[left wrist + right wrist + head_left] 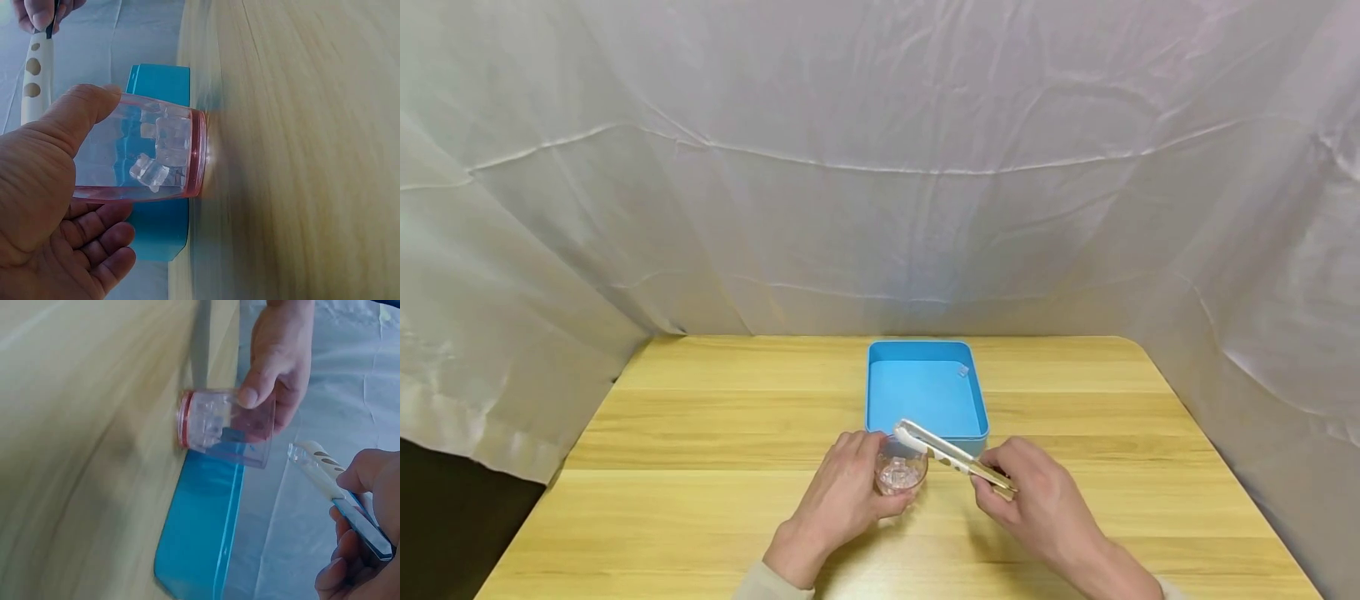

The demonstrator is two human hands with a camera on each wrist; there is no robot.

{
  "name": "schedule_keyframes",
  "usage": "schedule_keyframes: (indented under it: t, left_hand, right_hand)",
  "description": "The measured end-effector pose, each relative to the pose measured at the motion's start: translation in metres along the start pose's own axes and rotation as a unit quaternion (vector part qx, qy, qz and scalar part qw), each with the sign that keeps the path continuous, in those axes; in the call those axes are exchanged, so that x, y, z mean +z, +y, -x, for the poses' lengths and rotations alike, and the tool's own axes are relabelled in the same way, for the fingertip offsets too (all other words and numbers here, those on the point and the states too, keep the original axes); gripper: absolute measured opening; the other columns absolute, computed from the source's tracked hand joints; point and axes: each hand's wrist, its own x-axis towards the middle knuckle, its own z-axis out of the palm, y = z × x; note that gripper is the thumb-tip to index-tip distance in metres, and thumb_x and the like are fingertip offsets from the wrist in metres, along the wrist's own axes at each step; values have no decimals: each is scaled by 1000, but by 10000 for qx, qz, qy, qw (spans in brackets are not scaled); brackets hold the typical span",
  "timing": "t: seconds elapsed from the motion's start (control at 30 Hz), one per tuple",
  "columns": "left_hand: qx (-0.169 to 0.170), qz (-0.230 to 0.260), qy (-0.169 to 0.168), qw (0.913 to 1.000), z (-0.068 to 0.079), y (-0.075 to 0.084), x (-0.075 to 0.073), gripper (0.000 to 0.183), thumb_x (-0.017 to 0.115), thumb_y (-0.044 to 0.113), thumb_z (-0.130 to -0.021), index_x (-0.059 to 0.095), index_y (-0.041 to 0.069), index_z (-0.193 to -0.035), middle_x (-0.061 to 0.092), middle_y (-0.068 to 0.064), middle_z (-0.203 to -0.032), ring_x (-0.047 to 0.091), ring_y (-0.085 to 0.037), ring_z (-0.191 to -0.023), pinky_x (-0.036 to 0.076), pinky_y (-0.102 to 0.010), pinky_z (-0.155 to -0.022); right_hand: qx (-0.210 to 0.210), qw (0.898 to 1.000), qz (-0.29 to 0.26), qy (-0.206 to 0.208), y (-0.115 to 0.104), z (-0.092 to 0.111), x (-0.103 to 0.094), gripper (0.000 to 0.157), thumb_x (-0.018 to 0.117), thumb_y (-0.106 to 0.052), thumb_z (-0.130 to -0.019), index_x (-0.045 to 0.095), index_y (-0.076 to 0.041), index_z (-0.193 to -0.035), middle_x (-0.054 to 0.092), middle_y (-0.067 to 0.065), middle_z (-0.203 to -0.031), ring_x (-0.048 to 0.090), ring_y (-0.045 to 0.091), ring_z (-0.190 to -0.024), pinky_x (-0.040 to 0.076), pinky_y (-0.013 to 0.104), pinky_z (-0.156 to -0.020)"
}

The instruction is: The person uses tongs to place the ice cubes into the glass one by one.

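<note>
My left hand (838, 496) grips a clear, pink-tinted plastic cup (197, 153) from its left side. The cup stands upright on the table, with several clear ice-like cubes (170, 140) at its bottom. In my right hand (1043, 496) are white tongs with brown spots (951, 457), held between thumb and fingers. The tong tips reach over the cup's rim in the head view. At those tips the right wrist view shows a small clear piece (294, 454), close above the cup's mouth.
Just behind the cup sits a shallow square blue box (917, 400). One clear cube (962, 371) lies inside it, near the far right corner. The wood-grain table (700, 433) runs back to a grey-white curtain (925, 208) hanging around it.
</note>
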Motion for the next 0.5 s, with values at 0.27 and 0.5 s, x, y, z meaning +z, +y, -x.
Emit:
schedule_keyframes:
  t: [0.27,0.5]
  left_hand:
    - [57,67,108,9999,0,0,0,70,91,46,-79,64,6,-129,69,-2,-111,58,-16,-102,53,-36,-91]
    - [-20,169,47,9998,0,1,1,65,89,48,-81,63,11,-127,67,3,-106,57,-15,-103,52,-33,-89]
  right_hand:
    - [-160,9997,-209,21,-2,10,5,17,79,-12,-78,67,-17,-88,56,-14,-82,45,-3,-73,41,10,-60]
    - [-131,9998,-179,28,-2,13,7,19,81,-12,-77,68,-18,-89,56,-15,-83,45,-3,-73,41,10,-60]
